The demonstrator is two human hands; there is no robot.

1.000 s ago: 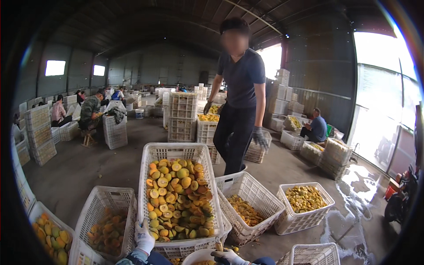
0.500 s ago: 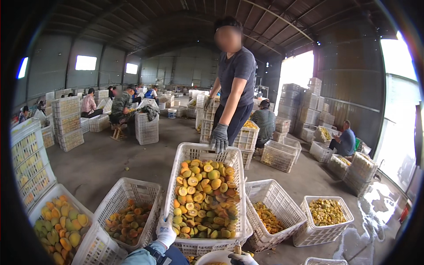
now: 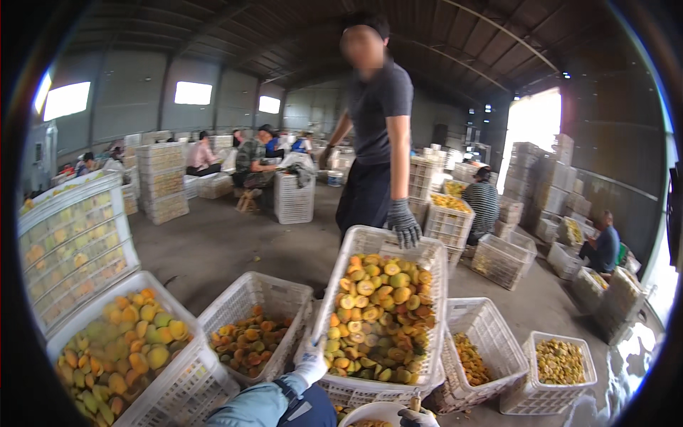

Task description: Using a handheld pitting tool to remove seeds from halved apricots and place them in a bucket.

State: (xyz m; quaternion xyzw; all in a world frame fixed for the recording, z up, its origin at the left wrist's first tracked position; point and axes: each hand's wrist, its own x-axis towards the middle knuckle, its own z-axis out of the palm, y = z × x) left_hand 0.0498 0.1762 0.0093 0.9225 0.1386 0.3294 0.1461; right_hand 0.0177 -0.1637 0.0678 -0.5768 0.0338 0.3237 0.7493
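Observation:
My left hand [image 3: 311, 364], in a white glove, is closed on the near left edge of a white plastic crate [image 3: 326, 313]. Halved yellow-orange fruit [image 3: 384, 306], looking like apricots, fills this crate, which rests tilted over another crate [image 3: 341, 391]. At the lower edge my gloved right hand [image 3: 420, 417] is closed on a light wooden handle [image 3: 415, 403]; the tool's other end is hidden. Beside that hand stands a white bucket [image 3: 377, 411] with some fruit in it. Opposite me, a standing person's grey-gloved hand [image 3: 404, 224] holds the crate's far rim.
To the left are a crate of whole-looking fruit [image 3: 124, 341], a stack of full crates [image 3: 75, 249] and a crate of orange halves [image 3: 252, 338]. Two crates with cut fruit [image 3: 473, 363] [image 3: 558, 361] stand at right. Seated people and crate stacks [image 3: 162, 185] occupy the hall behind.
My view has swung left, so the scene sits farther right in the picture. My left hand stays on the crate's edge, and the other person's hand stays on its far rim.

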